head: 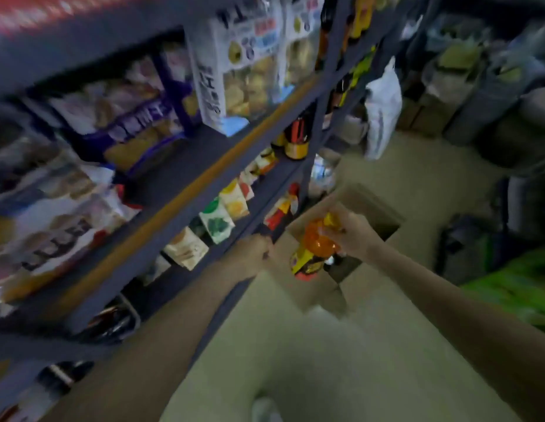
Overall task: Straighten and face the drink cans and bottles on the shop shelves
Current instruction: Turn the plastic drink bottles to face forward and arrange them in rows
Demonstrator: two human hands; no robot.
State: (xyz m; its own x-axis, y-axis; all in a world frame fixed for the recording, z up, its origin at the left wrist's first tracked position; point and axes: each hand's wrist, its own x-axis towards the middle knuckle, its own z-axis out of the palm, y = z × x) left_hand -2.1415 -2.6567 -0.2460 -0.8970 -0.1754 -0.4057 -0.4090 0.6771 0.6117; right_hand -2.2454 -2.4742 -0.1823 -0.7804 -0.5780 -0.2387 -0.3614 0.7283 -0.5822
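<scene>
An orange drink bottle (314, 248) with a yellow and red label hangs over an open cardboard box (368, 208) on the floor. My right hand (348, 231) grips the bottle by its top. My left hand (255, 250) is at the front edge of a low dark shelf (259, 208), fingers curled; blur hides whether it holds anything. Small drink cartons (222, 216) stand in a row on that shelf. Dark bottles with gold bands (297, 141) stand further along it.
Snack bags (118, 117) and boxed goods (249, 56) fill the upper shelves at left. A white plastic bag (382, 111) hangs from the shelf end. Sacks and boxes (493, 86) crowd the back right. A green bundle (514, 287) lies at right.
</scene>
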